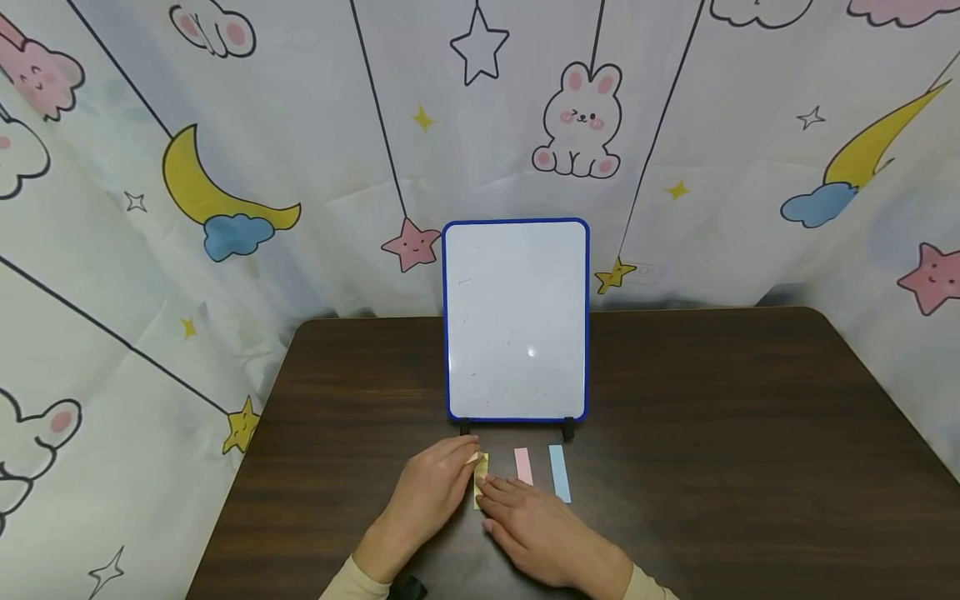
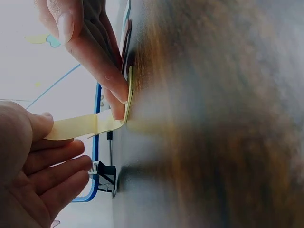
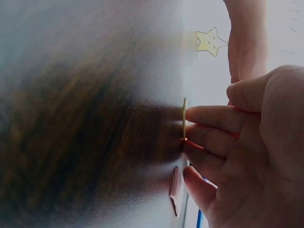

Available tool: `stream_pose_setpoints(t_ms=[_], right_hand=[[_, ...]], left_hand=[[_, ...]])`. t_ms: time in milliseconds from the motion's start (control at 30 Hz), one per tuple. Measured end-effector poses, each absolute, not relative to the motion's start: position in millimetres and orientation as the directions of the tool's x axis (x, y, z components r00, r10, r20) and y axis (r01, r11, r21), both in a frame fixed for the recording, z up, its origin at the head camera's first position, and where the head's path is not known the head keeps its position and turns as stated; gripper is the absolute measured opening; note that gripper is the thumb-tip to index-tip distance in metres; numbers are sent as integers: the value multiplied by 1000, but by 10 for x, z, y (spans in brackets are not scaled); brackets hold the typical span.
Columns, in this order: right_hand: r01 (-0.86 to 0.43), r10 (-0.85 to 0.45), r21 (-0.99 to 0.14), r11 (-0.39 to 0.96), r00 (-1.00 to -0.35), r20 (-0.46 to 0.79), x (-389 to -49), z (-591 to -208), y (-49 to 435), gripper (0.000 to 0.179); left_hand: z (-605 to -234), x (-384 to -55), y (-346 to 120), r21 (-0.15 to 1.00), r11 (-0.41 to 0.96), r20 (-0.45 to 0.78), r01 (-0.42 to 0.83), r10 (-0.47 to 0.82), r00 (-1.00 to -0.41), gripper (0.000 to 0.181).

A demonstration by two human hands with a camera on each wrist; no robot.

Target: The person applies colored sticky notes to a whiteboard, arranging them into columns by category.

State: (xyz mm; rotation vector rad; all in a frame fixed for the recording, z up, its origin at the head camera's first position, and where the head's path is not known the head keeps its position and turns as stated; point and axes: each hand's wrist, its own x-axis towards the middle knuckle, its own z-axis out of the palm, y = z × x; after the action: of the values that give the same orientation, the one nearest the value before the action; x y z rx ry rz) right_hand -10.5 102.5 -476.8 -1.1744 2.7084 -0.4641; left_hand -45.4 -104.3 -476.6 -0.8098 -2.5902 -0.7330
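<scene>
A pad of narrow yellow sticky notes lies on the table in front of the whiteboard. With thumb and finger my left hand pinches the end of its top strip, which bends up off the pad in the left wrist view. The other fingers of that hand are loosely extended. My right hand presses the pad down with its fingertips, fingers fairly straight, as the right wrist view also shows. Right of the yellow pad lie a pink sticky note pad, partly covered by the right hand, and a blue one.
A blue-framed whiteboard stands upright on black feet just behind the pads. Everything rests on a dark wood table. A printed cloth with stars, moons and rabbits hangs around it. A black object shows beside the left sleeve.
</scene>
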Motion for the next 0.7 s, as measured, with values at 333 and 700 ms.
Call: stream_pose_setpoints(t_ms=[333, 700], right_hand=[[-696, -736, -330, 638, -677, 6, -105, -4778, 1035, 46], [-693, -735, -336, 637, -678, 6, -99, -4766, 1037, 47]], left_hand=[[-4749, -458, -1064, 356, 704, 496, 614, 414, -763, 22], [-4734, -456, -1055, 349, 727, 511, 591, 381, -770, 20]])
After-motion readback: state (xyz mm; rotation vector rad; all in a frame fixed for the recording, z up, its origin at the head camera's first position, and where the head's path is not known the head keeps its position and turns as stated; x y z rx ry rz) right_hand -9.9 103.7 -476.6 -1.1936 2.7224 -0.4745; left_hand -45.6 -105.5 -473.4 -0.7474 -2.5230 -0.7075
